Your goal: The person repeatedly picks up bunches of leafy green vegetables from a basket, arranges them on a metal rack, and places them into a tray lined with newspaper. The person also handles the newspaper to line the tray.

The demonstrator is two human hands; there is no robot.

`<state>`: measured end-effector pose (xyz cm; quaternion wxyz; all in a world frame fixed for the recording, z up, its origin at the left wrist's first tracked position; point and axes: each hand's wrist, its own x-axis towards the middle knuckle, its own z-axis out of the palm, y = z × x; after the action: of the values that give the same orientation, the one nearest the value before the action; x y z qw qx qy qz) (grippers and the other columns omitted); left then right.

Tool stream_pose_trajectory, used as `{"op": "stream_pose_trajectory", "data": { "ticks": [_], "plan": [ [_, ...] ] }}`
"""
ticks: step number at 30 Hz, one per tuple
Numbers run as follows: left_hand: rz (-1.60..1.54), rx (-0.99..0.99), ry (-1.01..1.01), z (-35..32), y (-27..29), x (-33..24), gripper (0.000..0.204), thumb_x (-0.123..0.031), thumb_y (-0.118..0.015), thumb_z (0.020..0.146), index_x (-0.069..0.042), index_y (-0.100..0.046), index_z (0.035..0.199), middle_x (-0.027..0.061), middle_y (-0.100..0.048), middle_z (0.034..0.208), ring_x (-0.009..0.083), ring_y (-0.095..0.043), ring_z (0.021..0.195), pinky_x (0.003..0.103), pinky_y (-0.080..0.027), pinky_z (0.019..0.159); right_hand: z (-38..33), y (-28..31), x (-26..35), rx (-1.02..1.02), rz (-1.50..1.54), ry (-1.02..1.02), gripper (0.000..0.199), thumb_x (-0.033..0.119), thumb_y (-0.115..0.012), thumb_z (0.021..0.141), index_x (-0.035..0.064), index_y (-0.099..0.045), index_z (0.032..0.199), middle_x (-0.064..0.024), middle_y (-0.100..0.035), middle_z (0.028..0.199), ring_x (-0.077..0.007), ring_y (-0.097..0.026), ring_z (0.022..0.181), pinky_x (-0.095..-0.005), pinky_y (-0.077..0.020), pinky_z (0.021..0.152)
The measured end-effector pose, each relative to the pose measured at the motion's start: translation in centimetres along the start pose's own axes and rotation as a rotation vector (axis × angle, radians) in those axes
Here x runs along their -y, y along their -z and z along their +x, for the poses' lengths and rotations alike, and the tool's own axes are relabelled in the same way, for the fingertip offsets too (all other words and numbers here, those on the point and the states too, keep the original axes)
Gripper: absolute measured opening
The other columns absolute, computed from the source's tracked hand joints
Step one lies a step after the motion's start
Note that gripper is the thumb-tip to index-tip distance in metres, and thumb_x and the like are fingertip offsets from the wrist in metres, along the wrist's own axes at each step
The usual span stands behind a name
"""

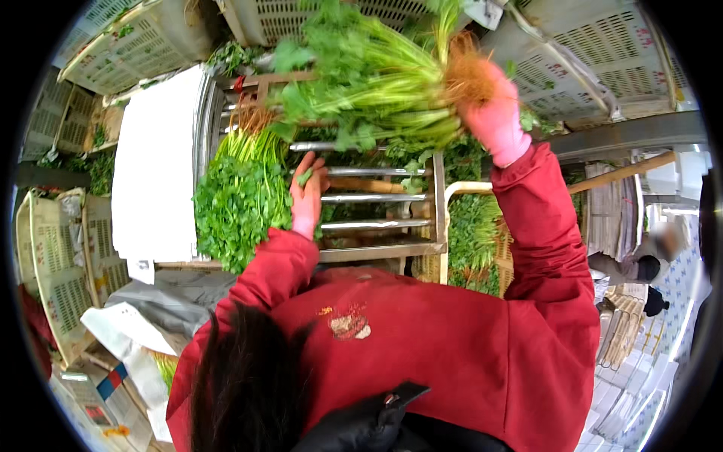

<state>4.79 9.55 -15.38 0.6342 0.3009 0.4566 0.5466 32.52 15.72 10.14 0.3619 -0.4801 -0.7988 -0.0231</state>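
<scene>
My right hand (497,120), in a pink glove, is closed around the brown root end of a bunch of leafy greens (376,75). The bunch is held up sideways above the far part of a barred metal rack (384,224), its leaves pointing left and blurred by motion. My left hand (306,197) has its fingers stretched out along the right side of a pile of leafy greens (245,181). A small leaf lies across those fingers. The pile sits with its brown roots at the far end and its leaves toward me.
A stack of white sheets (157,166) stands left of the pile. Plastic crates (139,56) line the far side and the left. More greens (472,233) lie low to the right of the rack, near a wooden pole (625,172). Another person (655,252) is at the far right.
</scene>
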Motion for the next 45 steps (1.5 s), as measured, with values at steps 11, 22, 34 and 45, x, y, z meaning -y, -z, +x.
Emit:
{"op": "stream_pose_trajectory", "data": {
  "ticks": [11, 22, 34, 45],
  "plan": [
    [-0.131, 0.174, 0.366, 1.9, 2.0, -4.3, 0.084, -0.070, -0.029, 0.099, -0.011, -0.026, 0.159, 0.0131, -0.048, 0.149, 0.0247, -0.057, 0.121, 0.041, -0.042, 0.106, -0.6, -11.6, 3.0, 0.992, 0.273, -0.430, 0.047, 0.045, -0.055, 0.094, 0.0087, -0.066, 0.121, -0.0254, -0.068, 0.109, -0.0422, -0.065, 0.103, -0.0461, -0.0514, 0.092],
    [0.779, 0.139, -0.216, 0.2, -2.0, 0.0, 0.118, -0.018, -0.090, 0.064, -0.002, -0.020, 0.157, 0.0294, -0.042, 0.146, 0.0426, -0.043, 0.135, 0.043, -0.036, 0.114, -7.3, -17.1, -8.3, 0.330, 0.438, -0.793, 0.068, 0.040, -0.067, 0.092, -0.0046, -0.049, 0.140, -0.0245, -0.062, 0.130, -0.0352, -0.062, 0.119, -0.0393, -0.0481, 0.101],
    [0.569, -0.187, -0.150, -3.2, -5.6, 3.1, 0.104, -0.004, -0.078, 0.076, 0.001, -0.016, 0.158, 0.0223, -0.033, 0.155, 0.0305, -0.036, 0.140, 0.038, -0.026, 0.118, -20.0, -15.8, 0.0, 0.193, 0.355, -1.163, 0.076, 0.034, -0.066, 0.095, -0.0059, -0.032, 0.149, -0.0292, -0.059, 0.131, -0.0410, -0.063, 0.113, -0.0431, -0.0488, 0.099],
    [0.547, -0.110, -0.040, -3.1, -3.4, 1.3, 0.070, -0.033, -0.053, 0.103, -0.004, -0.022, 0.158, 0.0188, -0.035, 0.158, 0.0287, -0.040, 0.140, 0.032, -0.031, 0.114, -12.3, -8.6, -5.8, 0.299, 0.423, -0.482, 0.028, 0.030, -0.063, 0.093, 0.0061, -0.074, 0.103, -0.0151, -0.069, 0.097, -0.0342, -0.067, 0.093, -0.0428, -0.0522, 0.084]
  ]
}}
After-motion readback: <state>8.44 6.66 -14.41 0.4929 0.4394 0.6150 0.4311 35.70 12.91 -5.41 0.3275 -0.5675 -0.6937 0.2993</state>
